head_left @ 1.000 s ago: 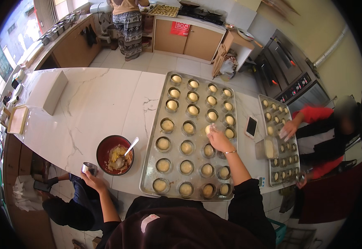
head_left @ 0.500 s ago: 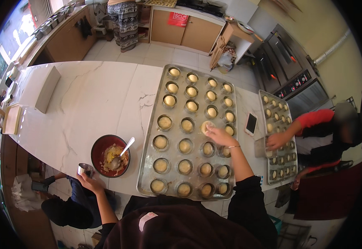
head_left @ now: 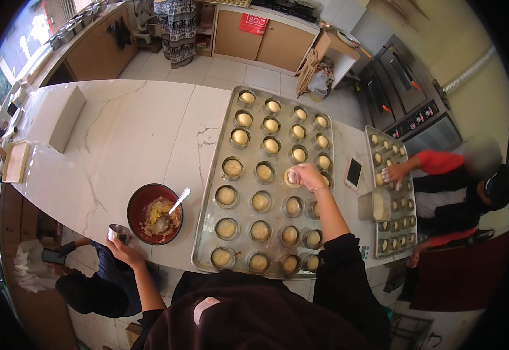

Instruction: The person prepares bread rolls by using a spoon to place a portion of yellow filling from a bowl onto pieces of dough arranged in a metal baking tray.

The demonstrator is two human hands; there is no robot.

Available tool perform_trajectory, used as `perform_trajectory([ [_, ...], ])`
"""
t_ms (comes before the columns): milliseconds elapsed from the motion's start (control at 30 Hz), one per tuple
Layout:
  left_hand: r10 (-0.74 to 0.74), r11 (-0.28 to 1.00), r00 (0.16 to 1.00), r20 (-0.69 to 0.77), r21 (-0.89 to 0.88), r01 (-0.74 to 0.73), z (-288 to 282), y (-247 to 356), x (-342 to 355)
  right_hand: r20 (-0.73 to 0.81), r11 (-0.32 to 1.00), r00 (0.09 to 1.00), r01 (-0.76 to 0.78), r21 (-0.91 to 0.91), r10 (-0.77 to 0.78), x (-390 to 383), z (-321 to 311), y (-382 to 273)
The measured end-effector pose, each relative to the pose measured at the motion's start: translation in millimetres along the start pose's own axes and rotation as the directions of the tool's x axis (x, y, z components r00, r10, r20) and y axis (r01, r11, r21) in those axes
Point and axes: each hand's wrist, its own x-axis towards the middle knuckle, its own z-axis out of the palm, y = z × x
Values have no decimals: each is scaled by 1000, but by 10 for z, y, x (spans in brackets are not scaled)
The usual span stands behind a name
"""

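Observation:
My left hand (head_left: 127, 254) is closed round a small metal ring mould (head_left: 119, 233), held beside the near edge of the table. On the large metal baking tray (head_left: 245, 219), my right hand (head_left: 308, 176) presses its bunched fingers into a flat dough round (head_left: 290, 179) that has no ring around it. Several rows of ring moulds with dough surround it: domed dough balls (head_left: 240, 137) stand in the far rows, flattened dough rounds (head_left: 226, 228) in the near ones. Right of my left hand sits a dark red bowl (head_left: 140, 204) of yellowish crumbly filling, with a metal spoon (head_left: 179, 201) in it.
Right of the tray lies a phone (head_left: 354, 174). Beyond it, a co-worker's hand (head_left: 396, 173) is over a second tray (head_left: 383, 252) of dough, next to a square container (head_left: 373, 205). A white box (head_left: 66, 119) stands far left. Another person (head_left: 111, 280) is below the table's left edge.
My right fingers have curled and pressed down on the dough round. My left hand still holds the ring mould, slightly higher. The co-worker's hand has moved away over the second tray.

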Motion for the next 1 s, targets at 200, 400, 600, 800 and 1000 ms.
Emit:
perform_trajectory([
  [200,85,987,995,58,133,-92,-54,-113,25,2,995,999,40,95,-41,84,-9,-1],
  [400,406,778,861,306,378,-502,-364,-571,176,29,999,999,30,-38,-29,-26,33,-51],
  [600,248,938,952,180,201,-282,-138,-283,60,104,994,993,-43,-98,53,-113,-82,4],
  [800,77,992,995,61,91,-83,-46,-97,28,43,992,998,-48,-116,53,-150,-123,9],
  [1000,88,990,993,81,108,-96,-71,-111,29,-51,991,998,-39,-126,33,41,-265,50],
])
